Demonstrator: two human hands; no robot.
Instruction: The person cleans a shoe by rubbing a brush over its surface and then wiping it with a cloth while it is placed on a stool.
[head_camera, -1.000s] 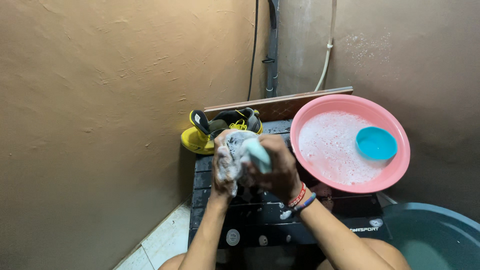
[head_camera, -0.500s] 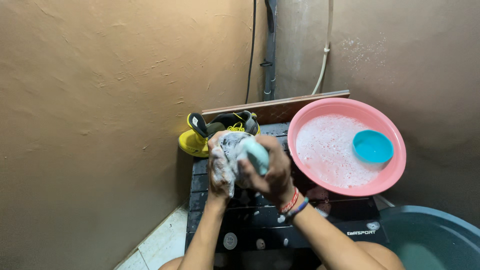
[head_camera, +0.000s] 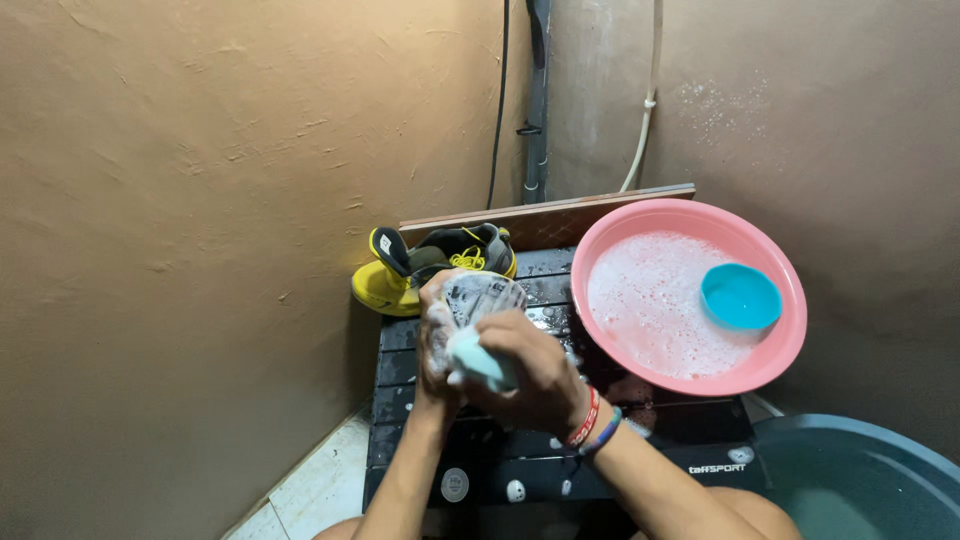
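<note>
Right now I have a soapy shoe (head_camera: 480, 297) raised above the dark slatted counter (head_camera: 520, 455), and I judge it slick with suds, light and fairly stiff in the sole but soft in the upper (so best gripped round the body, not by the foam-coated edge). My left hand (head_camera: 437, 345) is wrapped tight around the shoe from the side, while my right hand (head_camera: 535, 375) is closed on a pale blue brush (head_camera: 478, 360) pressed against it. Beside me sit a yellow shoe (head_camera: 420, 268) and a pink basin (head_camera: 700, 295) of foamy water with a blue scoop (head_camera: 740, 297).
</note>
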